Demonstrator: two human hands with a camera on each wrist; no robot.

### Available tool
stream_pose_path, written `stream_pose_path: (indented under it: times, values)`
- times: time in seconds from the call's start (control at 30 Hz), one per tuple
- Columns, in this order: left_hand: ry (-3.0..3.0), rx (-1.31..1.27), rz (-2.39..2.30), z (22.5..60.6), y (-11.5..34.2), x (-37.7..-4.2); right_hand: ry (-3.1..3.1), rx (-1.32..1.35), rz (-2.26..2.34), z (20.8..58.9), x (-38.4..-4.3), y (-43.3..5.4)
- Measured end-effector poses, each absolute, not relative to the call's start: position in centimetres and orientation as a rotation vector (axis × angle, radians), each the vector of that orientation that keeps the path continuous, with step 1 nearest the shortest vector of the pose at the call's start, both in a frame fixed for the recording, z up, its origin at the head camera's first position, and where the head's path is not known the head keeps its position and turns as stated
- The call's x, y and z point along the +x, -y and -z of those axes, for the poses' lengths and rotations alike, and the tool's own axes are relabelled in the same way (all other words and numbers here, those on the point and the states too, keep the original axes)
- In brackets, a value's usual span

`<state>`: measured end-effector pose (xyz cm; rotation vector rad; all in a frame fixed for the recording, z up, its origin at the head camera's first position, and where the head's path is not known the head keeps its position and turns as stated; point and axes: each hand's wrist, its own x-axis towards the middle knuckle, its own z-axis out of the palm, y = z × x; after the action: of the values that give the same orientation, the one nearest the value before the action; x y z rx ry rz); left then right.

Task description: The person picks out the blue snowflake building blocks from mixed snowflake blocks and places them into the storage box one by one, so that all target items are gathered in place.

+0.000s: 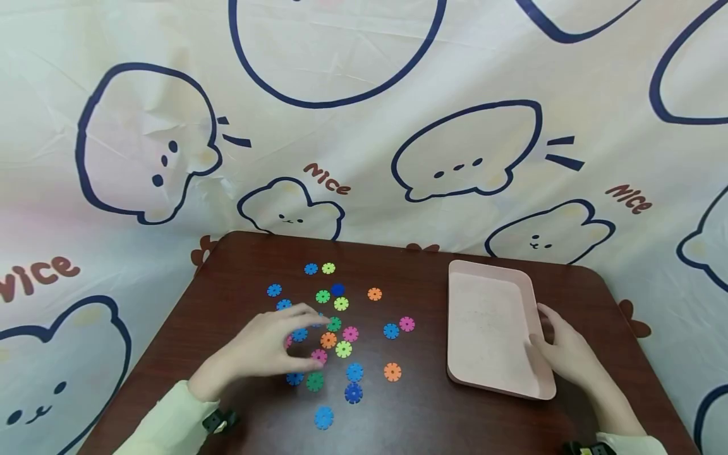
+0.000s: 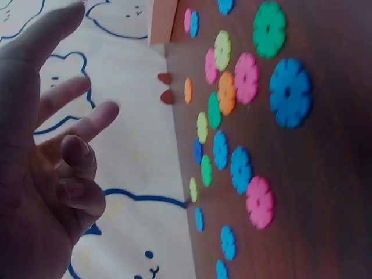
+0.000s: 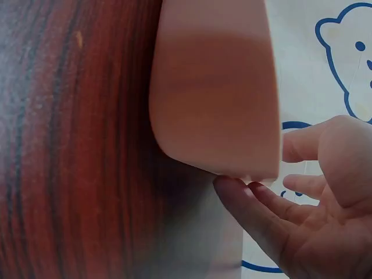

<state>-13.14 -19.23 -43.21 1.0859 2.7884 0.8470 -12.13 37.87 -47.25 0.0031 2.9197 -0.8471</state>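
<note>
Your left hand (image 1: 267,344) is empty, thumb and fingers spread over the scattered notched plastic discs (image 1: 344,349) left of the pink tray (image 1: 489,328), so pinch one by its edge without nudging neighbours while your right hand (image 1: 567,347), gripping the tray's right wall, steadies it.

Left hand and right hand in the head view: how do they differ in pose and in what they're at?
The left hand holds nothing, its thumb and fingers parted; the right hand grips the edge of the pink tray.
The left hand reaches over the scattered notched discs; the right hand is well away from them, at the tray's right side.
Both are bare and come from pale sleeves.
</note>
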Motion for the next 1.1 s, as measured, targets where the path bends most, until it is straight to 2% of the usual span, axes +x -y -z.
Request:
stream_pose_path:
  times: [0.3,0.7,1.1]
  values:
    - [-2.503,1.166,-0.884,44.6,18.5,-11.9,-2.804,0.123,0.941,47.6,-11.8,-38.1]
    - [-2.335,1.306,-0.957,46.9,18.2,-10.3,-2.737,0.147,1.102,48.2,-11.8,-38.8]
    - [-2.34,1.286,-0.83,48.4,17.8,-9.4,-2.639,0.138,1.266,48.5,-11.7,-39.2]
